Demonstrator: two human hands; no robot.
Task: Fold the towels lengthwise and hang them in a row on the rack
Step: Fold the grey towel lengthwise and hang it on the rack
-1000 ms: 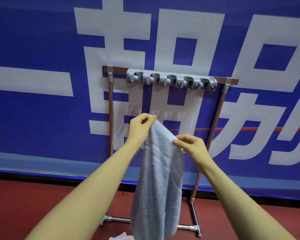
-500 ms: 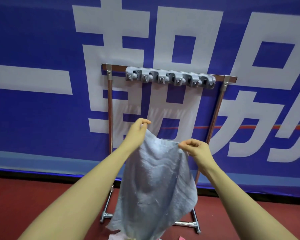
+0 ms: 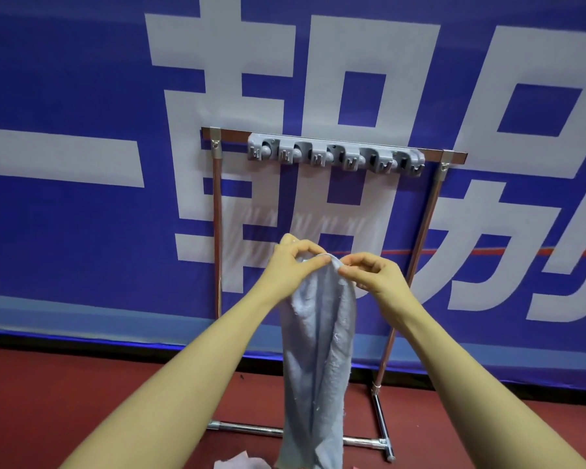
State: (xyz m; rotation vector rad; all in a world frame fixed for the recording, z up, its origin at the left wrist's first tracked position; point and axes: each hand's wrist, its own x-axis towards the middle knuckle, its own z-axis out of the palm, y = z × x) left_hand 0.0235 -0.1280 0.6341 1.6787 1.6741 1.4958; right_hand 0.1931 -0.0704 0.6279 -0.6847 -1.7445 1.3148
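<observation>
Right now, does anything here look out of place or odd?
Only a little. A pale cloth lies on the red floor by the rack's base instead of hanging. The rack's hook strip holds nothing. The blue towel hangs narrow and bunched, its top pinched by the left hand and right hand.

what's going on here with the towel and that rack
A person is holding a light blue towel up in front of a metal rack. The left hand and the right hand pinch its top edge close together, so it hangs down in a long narrow fold. Nothing hangs yet on the grey clip strip on the rack's top bar. More cloth lies on the red floor below.
</observation>
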